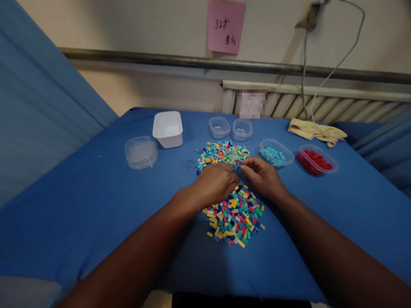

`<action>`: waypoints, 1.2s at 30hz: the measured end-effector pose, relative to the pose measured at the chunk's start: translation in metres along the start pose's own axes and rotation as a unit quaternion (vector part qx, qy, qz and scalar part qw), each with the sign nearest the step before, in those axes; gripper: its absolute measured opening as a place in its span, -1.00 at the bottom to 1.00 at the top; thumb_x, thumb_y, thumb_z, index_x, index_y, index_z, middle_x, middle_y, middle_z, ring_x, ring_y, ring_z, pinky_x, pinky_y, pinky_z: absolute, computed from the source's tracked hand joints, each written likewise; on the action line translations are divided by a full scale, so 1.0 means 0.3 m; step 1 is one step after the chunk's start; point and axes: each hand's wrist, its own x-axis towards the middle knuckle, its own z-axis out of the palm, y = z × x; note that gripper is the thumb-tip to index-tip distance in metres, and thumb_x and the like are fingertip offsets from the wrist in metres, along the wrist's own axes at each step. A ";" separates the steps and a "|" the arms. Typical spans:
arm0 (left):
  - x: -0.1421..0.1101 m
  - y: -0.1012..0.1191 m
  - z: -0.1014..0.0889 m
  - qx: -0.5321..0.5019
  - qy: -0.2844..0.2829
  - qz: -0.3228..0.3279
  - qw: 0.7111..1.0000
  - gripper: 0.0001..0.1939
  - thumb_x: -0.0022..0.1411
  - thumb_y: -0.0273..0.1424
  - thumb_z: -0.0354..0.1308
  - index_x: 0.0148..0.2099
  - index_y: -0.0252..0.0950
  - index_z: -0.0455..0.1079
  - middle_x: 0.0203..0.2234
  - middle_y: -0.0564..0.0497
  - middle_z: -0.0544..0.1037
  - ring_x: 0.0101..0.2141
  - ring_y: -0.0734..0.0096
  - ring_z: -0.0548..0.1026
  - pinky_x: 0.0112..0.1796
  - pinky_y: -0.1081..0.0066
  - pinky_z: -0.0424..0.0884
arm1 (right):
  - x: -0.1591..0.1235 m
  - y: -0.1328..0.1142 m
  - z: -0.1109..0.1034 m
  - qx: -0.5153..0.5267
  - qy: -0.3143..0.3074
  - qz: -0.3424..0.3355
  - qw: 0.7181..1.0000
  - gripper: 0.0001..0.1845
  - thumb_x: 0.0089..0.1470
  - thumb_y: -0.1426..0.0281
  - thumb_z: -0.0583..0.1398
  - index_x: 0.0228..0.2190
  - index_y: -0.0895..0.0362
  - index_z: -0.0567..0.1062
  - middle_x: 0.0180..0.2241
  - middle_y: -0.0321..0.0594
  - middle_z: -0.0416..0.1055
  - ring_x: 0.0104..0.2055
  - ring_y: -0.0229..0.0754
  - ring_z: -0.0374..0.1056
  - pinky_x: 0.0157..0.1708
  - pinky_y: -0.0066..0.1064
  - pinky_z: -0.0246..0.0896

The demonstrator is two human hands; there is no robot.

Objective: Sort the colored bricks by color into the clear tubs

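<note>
Two heaps of small multicoloured toy building bricks lie on the blue cloth, a far heap [224,152] and a near heap [236,218]. My left hand [218,182] is between them, palm down with its fingers curled; its fingertips are partly hidden. My right hand [261,175] is at the right edge of the far heap, thumb and forefinger drawn together. Anything between them is too small to make out. Beyond my right hand is a clear tub of light-blue bricks [272,155]. Farther right stands a clear tub of red bricks [316,161].
A white tub [168,128] and stacked clear lids [141,153] are at the left. Two clear tubs, one left [219,128] and one right [242,130], stand behind the far heap. A yellow cloth [316,130] lies at the back right, under a hanging cable [303,77].
</note>
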 end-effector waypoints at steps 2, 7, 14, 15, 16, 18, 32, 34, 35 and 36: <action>0.002 0.009 0.003 -0.008 0.002 -0.012 1.000 -0.79 0.42 -0.37 0.14 -0.25 -0.25 0.57 -0.25 -0.07 0.62 -0.22 0.21 0.54 -0.22 0.26 0.36 | 0.001 -0.001 0.003 0.026 0.003 0.008 1.000 -0.78 0.24 0.17 0.35 -0.24 0.05 0.61 -0.35 -0.24 0.61 -0.34 -0.13 0.51 -0.30 -0.29 0.40; -0.018 -0.004 0.017 -0.162 0.070 -0.091 0.980 -0.80 0.43 -0.40 0.11 -0.10 -0.24 0.58 -0.22 -0.03 0.67 -0.24 0.29 0.58 -0.21 0.31 0.41 | -0.001 -0.013 0.001 0.087 -0.018 0.020 0.996 -0.77 0.14 0.17 0.41 -0.26 0.07 0.67 -0.32 -0.22 0.66 -0.32 -0.14 0.54 -0.29 -0.29 0.45; -0.018 -0.037 0.054 -0.460 0.157 -0.203 0.850 -0.86 0.32 -0.33 0.32 -0.14 -0.26 0.63 -0.32 0.01 0.69 -0.34 0.42 0.57 -0.26 0.41 0.48 | -0.004 -0.026 -0.019 0.139 -0.059 0.030 0.988 -0.71 0.09 0.18 0.46 -0.20 0.07 0.73 -0.30 -0.19 0.68 -0.31 -0.14 0.56 -0.28 -0.27 0.49; -0.016 -0.038 0.058 -0.486 0.157 -0.206 0.835 -0.85 0.29 -0.32 0.36 -0.15 -0.27 0.63 -0.32 0.00 0.69 -0.34 0.43 0.57 -0.26 0.41 0.49 | -0.007 -0.028 -0.019 0.152 -0.069 0.032 0.985 -0.71 0.10 0.18 0.45 -0.19 0.07 0.73 -0.28 -0.19 0.69 -0.30 -0.14 0.57 -0.25 -0.26 0.50; -0.015 -0.038 0.062 -0.507 0.156 -0.208 0.822 -0.84 0.26 -0.30 0.39 -0.15 -0.27 0.64 -0.31 0.00 0.70 -0.34 0.43 0.58 -0.27 0.41 0.50 | -0.010 -0.030 -0.018 0.164 -0.080 0.034 0.983 -0.70 0.12 0.17 0.45 -0.17 0.07 0.73 -0.27 -0.19 0.69 -0.28 -0.15 0.57 -0.23 -0.25 0.51; -0.014 -0.037 0.065 -0.533 0.152 -0.217 0.803 -0.80 0.22 -0.28 0.45 -0.16 -0.27 0.65 -0.31 -0.02 0.70 -0.33 0.42 0.60 -0.25 0.40 0.52 | -0.018 -0.036 -0.012 0.181 -0.095 0.037 0.978 -0.70 0.15 0.17 0.43 -0.14 0.06 0.73 -0.26 -0.20 0.68 -0.28 -0.16 0.57 -0.21 -0.26 0.51; -0.021 -0.012 0.057 -0.529 0.166 -0.218 0.803 -0.72 0.17 -0.21 0.52 -0.17 -0.27 0.68 -0.29 -0.03 0.73 -0.28 0.36 0.65 -0.20 0.39 0.57 | -0.026 -0.054 0.021 0.226 -0.080 0.094 0.966 -0.63 0.06 0.08 0.48 -0.25 0.10 0.67 -0.40 -0.25 0.63 -0.37 -0.19 0.53 -0.34 -0.34 0.46; -0.023 -0.008 0.052 -0.523 0.167 -0.213 0.808 -0.76 0.19 -0.23 0.51 -0.18 -0.27 0.68 -0.30 -0.03 0.73 -0.28 0.36 0.65 -0.20 0.38 0.57 | -0.025 -0.055 0.020 0.223 -0.079 0.090 0.968 -0.64 0.05 0.09 0.48 -0.26 0.10 0.67 -0.40 -0.25 0.63 -0.36 -0.19 0.54 -0.32 -0.33 0.48; -0.024 -0.005 0.048 -0.520 0.165 -0.212 0.811 -0.77 0.21 -0.24 0.50 -0.18 -0.27 0.68 -0.30 -0.03 0.73 -0.28 0.37 0.65 -0.20 0.38 0.57 | -0.024 -0.057 0.020 0.221 -0.078 0.087 0.968 -0.65 0.05 0.10 0.48 -0.27 0.10 0.67 -0.40 -0.25 0.64 -0.36 -0.19 0.54 -0.32 -0.32 0.48; -0.025 -0.003 0.045 -0.518 0.163 -0.211 0.813 -0.79 0.23 -0.26 0.48 -0.17 -0.27 0.68 -0.30 -0.04 0.73 -0.28 0.37 0.65 -0.20 0.38 0.57 | -0.024 -0.058 0.020 0.221 -0.078 0.086 0.968 -0.66 0.06 0.11 0.48 -0.27 0.10 0.67 -0.40 -0.25 0.63 -0.36 -0.19 0.54 -0.32 -0.32 0.48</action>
